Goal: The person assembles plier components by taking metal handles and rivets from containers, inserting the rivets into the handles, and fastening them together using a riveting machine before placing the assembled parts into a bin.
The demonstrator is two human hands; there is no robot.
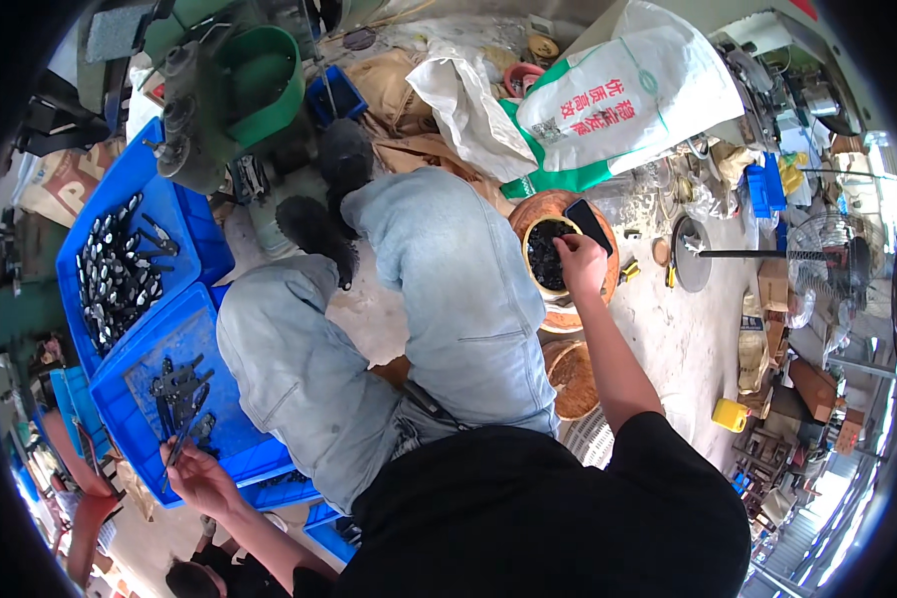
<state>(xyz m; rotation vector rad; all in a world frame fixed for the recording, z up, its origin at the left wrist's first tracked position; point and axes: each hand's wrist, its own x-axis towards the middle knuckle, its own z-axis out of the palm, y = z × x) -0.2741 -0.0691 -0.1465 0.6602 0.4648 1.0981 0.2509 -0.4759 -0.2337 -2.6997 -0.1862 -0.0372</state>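
Observation:
My left hand (pixel 201 480) pinches a slim dark part (pixel 176 450) at the lower edge of a blue bin (pixel 135 394). In that bin lie several long black parts (pixel 179 391) of the same sort. My right hand (pixel 582 265) reaches over the rim of a round, cream-edged tub (pixel 529 284) of small black pieces (pixel 544 257). Its fingertips are closed together at the pieces; whatever is between them is hidden. A dark phone (pixel 590 225) lies beside the tub, on the rusty round stand (pixel 538 205) under it.
Another blue bin (pixel 184 214) farther off holds many black-and-silver parts (pixel 125 269). A green bucket-like holder (pixel 259 85) stands at the machine ahead. White sacks (pixel 628 90) lie far right, and a fan (pixel 832 254) stands at right. Another person (pixel 209 573) is at lower left.

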